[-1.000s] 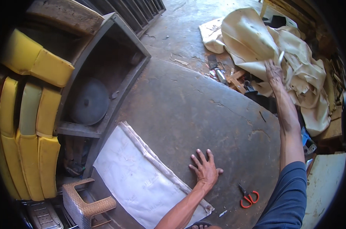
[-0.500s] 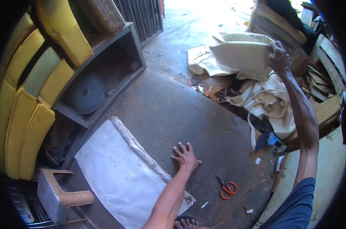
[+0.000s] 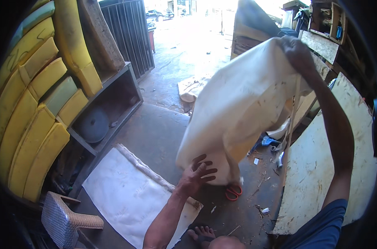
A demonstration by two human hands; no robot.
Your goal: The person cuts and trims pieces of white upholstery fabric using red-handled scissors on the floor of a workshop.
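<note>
My right hand [image 3: 297, 54] grips the upper end of a large cream fabric sheet [image 3: 246, 99], raised at arm's length on the right. The sheet hangs down over the dark floor in a broad drape. Close to its lower left edge is my left hand [image 3: 197, 173], fingers spread, holding nothing; whether it touches the cloth I cannot tell. Below the sheet's bottom edge show the orange handles of scissors [image 3: 234, 192], their blades hidden. To the left of my left forearm lies a folded white sheet [image 3: 126, 191] with a rolled-looking edge, flat on the floor.
Yellow foam pieces [image 3: 34, 141] stack along the left, above a woven-textured stool [image 3: 68, 216]. A grey open cabinet [image 3: 134, 89] holds a dark round object [image 3: 94, 125]. A pale board [image 3: 325, 162] leans on the right, with scraps beside it. More cream fabric [image 3: 190, 89] lies near the bright doorway.
My right hand has lifted the cream sheet off the pile, and it now hangs across the middle. My left hand has come up off the floor toward it. The view has tilted upward.
</note>
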